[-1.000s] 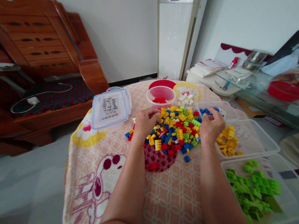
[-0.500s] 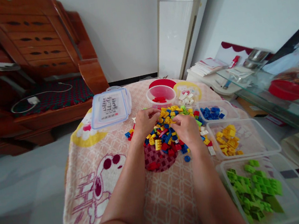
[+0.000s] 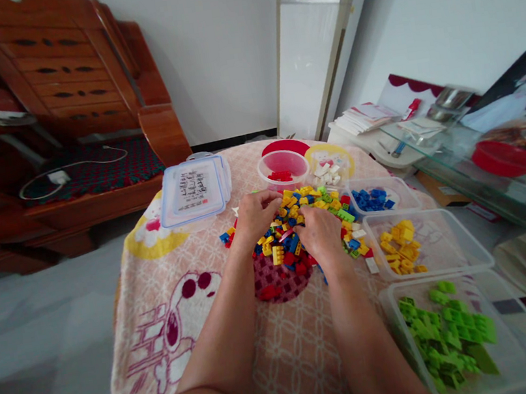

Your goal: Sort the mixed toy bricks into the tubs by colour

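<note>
A heap of mixed toy building bricks (image 3: 294,245) in yellow, blue, red, green and white lies on the table in front of me. At its upper left rests my left hand (image 3: 256,214), thumb and fingers loosely apart beside yellow bricks, with nothing visible in them. My right hand (image 3: 320,231) reaches into the middle of the pile, close to a pink piece (image 3: 287,235). Its thumb and fingers are drawn together, and whatever they hold is hidden.
Along the right stand clear boxes of blue bricks (image 3: 372,200), yellow bricks (image 3: 401,245) and green bricks (image 3: 449,334). Behind the heap are a round tub (image 3: 281,158) with red bricks and a group of white bricks (image 3: 327,173). Stacked lids (image 3: 193,191) lie at left.
My right hand has shifted left and slightly down within the pile, baring green and blue bricks on its right. The yellow piece at its fingertips no longer shows. My left hand stays put.
</note>
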Demonstrator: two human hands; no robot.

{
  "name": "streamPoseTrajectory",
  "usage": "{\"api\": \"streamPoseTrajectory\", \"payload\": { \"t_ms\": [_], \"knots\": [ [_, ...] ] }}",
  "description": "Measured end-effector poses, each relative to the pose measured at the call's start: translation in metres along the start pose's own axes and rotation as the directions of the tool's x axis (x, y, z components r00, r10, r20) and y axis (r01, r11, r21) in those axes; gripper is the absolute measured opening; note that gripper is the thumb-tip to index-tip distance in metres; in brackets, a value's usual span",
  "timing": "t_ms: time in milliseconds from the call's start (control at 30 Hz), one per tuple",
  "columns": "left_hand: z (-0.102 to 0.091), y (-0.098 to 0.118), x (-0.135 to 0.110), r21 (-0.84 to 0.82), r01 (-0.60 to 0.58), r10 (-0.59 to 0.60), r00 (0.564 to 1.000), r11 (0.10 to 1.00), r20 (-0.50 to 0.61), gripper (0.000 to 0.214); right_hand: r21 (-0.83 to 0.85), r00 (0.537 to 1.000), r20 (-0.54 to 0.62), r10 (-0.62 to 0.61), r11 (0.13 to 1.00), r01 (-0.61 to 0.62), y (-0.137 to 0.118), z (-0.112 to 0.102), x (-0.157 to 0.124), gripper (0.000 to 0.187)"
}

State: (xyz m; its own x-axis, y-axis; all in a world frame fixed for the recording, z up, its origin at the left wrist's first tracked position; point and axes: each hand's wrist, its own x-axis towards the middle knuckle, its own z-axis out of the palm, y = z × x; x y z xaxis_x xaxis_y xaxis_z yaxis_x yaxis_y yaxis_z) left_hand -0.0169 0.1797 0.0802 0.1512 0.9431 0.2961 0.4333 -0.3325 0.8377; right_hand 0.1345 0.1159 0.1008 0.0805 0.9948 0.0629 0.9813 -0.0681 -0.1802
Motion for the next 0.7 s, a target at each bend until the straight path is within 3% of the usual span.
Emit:
{"api": "streamPoseTrajectory", "payload": {
  "t_ms": [400,700],
  "knots": [
    [0.001,0.001,0.0,-0.002,0.011,-0.011,1.0,1.0,0.005,0.028,0.076,1.0,-0.015,-0.013,0.997,0.014,0.004,0.0,0.001,0.034],
    [0.001,-0.002,0.001,0.004,0.009,-0.009,1.0,1.0,-0.003,0.028,0.372,0.998,-0.063,-0.02,0.927,0.042,0.019,0.006,0.007,0.034]
  ]
}}
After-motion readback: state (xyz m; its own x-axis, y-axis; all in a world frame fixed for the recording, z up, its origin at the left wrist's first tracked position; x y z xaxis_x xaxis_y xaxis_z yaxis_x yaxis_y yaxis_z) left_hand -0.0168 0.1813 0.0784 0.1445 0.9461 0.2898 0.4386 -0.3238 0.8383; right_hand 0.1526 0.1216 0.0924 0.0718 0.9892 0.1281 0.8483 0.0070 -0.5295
